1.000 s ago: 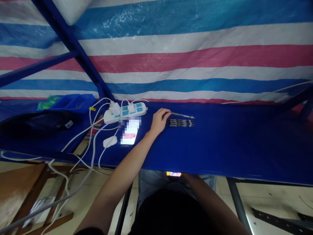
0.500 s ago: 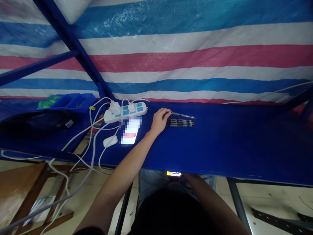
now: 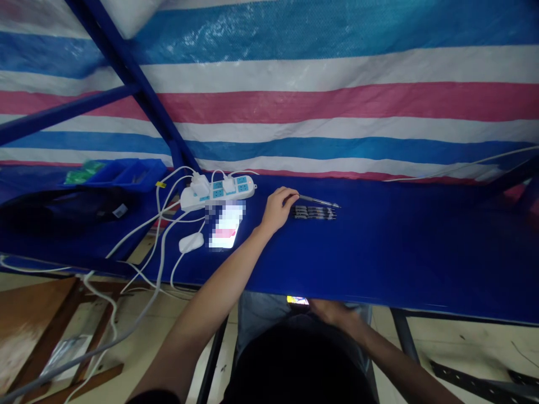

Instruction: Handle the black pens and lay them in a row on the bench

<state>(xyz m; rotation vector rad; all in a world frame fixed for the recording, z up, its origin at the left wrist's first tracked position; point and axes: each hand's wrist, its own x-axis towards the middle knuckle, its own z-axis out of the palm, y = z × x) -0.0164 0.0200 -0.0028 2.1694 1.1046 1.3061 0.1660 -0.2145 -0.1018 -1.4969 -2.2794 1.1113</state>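
Our left hand [image 3: 281,206] pinches one end of a pen [image 3: 319,201] at twelve o'clock of the pen row [image 3: 315,213]. Probably light, stiff, slightly slick, it's best gripped mid-barrel. Our right hand [image 3: 332,310], by a lit screen [image 3: 298,300] at six o'clock: grip we cannot tell.

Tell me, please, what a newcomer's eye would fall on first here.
Probably the striped sheet, whose blue, white and pinkish-red bands fill the view behind the blue table. Next, the lit screen on the table, left of the left hand. Then that hand itself, fingers at one end of a pen just beyond several pens lying side by side.
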